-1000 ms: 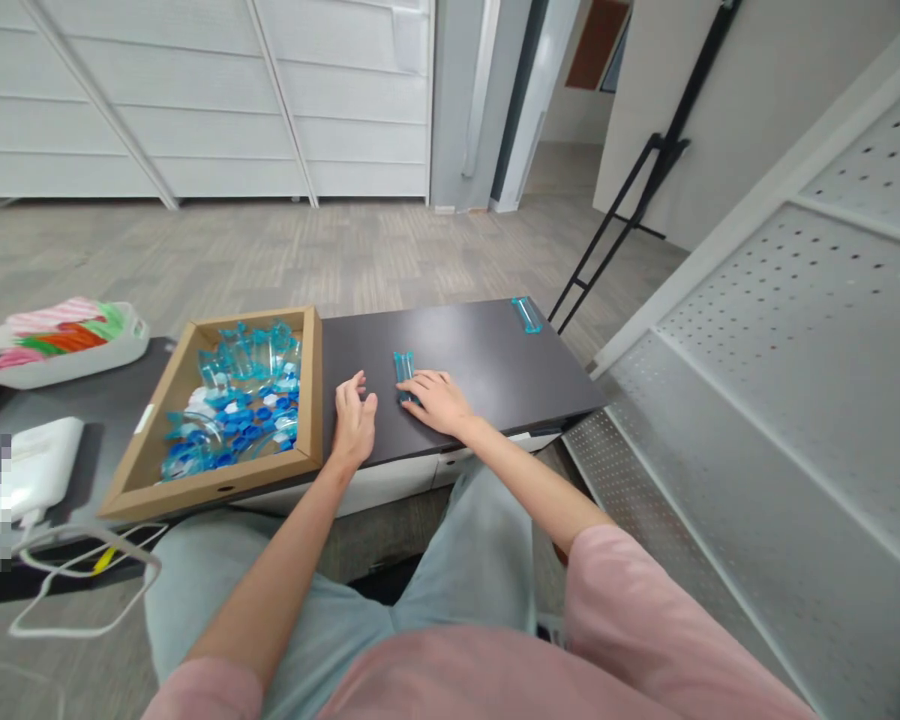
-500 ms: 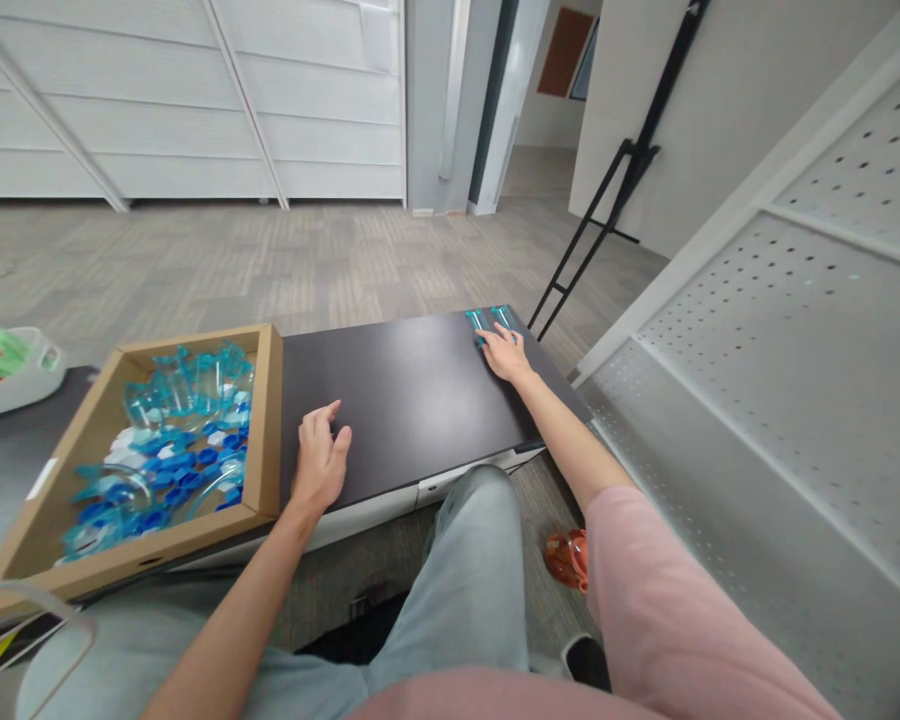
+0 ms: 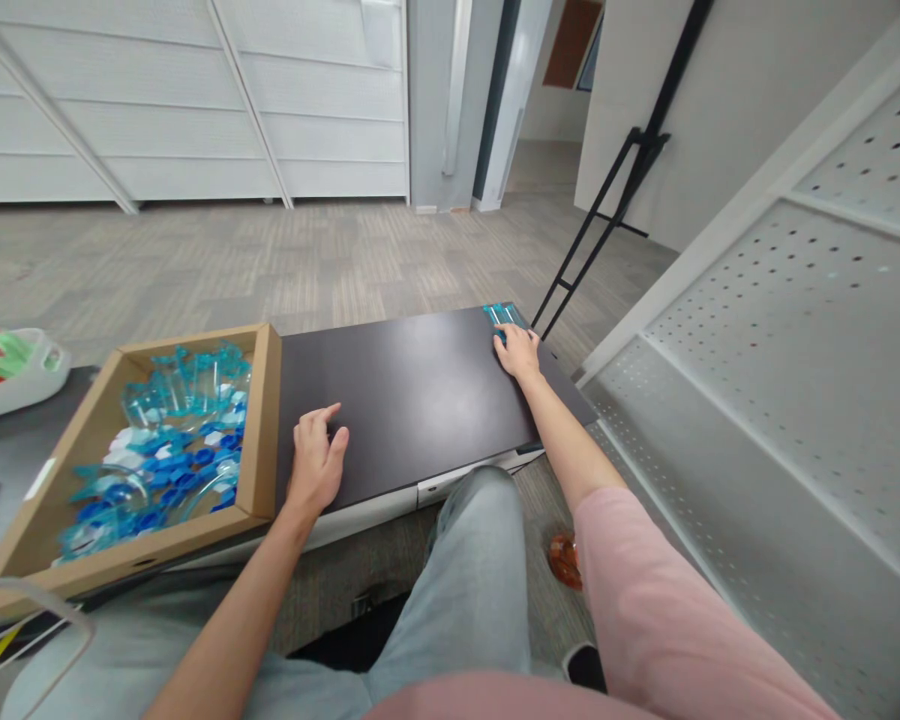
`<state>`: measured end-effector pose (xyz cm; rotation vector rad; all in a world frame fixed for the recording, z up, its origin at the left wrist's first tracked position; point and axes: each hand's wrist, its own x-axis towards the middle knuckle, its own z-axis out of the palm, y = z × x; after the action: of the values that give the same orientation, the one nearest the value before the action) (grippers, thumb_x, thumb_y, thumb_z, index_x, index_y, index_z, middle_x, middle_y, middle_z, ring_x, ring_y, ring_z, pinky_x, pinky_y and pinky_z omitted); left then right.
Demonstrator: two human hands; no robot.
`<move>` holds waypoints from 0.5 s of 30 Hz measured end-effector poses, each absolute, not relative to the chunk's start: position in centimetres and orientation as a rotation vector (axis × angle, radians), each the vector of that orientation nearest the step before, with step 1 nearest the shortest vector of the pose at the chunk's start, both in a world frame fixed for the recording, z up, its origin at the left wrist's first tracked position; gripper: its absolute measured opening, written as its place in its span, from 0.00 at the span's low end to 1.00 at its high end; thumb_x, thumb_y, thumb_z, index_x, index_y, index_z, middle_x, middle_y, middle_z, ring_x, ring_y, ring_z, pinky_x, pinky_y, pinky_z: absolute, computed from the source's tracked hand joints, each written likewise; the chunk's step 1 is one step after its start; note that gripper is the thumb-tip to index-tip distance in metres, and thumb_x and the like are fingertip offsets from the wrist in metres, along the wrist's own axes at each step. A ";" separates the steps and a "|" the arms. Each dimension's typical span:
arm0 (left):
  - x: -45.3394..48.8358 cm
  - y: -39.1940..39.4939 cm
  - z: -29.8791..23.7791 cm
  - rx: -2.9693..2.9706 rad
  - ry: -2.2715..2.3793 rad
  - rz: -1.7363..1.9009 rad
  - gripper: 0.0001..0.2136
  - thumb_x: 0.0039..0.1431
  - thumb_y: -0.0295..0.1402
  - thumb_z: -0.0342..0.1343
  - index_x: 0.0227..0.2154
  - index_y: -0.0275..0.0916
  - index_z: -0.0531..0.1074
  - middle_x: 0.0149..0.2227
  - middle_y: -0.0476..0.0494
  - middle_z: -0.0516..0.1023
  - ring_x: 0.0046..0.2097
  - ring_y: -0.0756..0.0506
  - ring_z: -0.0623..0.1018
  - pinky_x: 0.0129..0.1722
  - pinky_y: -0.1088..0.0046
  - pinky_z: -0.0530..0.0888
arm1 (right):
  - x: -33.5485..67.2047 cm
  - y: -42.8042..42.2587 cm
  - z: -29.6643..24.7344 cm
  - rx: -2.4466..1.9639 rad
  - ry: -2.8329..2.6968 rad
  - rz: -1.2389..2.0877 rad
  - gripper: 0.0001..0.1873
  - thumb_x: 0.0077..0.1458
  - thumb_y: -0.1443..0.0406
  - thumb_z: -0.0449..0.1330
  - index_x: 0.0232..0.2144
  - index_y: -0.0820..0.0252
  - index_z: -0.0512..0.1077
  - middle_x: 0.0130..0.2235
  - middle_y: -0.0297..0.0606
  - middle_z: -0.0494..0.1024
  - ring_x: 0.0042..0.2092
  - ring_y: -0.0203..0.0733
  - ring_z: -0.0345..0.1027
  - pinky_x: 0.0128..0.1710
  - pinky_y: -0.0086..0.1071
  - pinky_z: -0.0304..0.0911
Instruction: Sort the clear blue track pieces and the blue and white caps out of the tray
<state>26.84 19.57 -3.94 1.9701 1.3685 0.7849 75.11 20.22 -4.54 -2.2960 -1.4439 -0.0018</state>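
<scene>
Two clear plastic pieces with teal ends lie side by side at the far right corner of the dark tabletop. My right hand rests over their near ends, fingers spread and touching them; it hides part of both. Beside the cardboard box, my left hand hovers at or just above the tabletop, fingers loosely apart, holding nothing. The open cardboard box contains several clear teal-ended pieces, with many blue and white small parts and curved clear pieces among them.
A white basket with colourful items stands at the far left. A pale cable loops at the lower left. Perforated white panels border the right side, near a black metal stand. An orange object sits on the floor.
My right hand has shifted slightly right, and the two teal-ended pieces now lie closer together, nearer the table's right edge. My left hand has stayed nearly still.
</scene>
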 end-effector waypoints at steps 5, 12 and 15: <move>26.8 19.5 -4.0 1.982 1.354 0.805 0.29 0.77 0.55 0.45 0.70 0.58 0.81 0.65 0.29 0.79 0.73 0.23 0.75 0.84 0.31 0.67 | 74.9 20.3 -4.2 -2.342 -1.454 0.000 0.24 0.82 0.63 0.53 0.69 0.58 0.80 0.74 0.59 0.83 0.76 0.61 0.72 0.84 0.59 0.49; 27.1 19.4 -3.6 2.004 1.364 0.768 0.26 0.76 0.56 0.48 0.66 0.61 0.82 0.64 0.32 0.81 0.72 0.24 0.77 0.81 0.33 0.72 | 74.1 19.1 -2.7 -2.204 -1.653 0.050 0.25 0.81 0.56 0.59 0.72 0.56 0.81 0.71 0.55 0.86 0.69 0.64 0.75 0.74 0.54 0.60; 27.4 19.4 -3.5 2.044 1.378 0.749 0.25 0.75 0.56 0.51 0.65 0.59 0.83 0.65 0.30 0.82 0.71 0.23 0.77 0.79 0.32 0.73 | 72.7 18.1 -2.8 -2.052 -1.790 0.118 0.30 0.78 0.56 0.63 0.76 0.57 0.77 0.77 0.56 0.79 0.71 0.62 0.75 0.74 0.52 0.62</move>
<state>27.39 19.43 -3.53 2.0443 1.3779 0.7488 72.70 18.14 -2.83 -2.0520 -1.7895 0.1178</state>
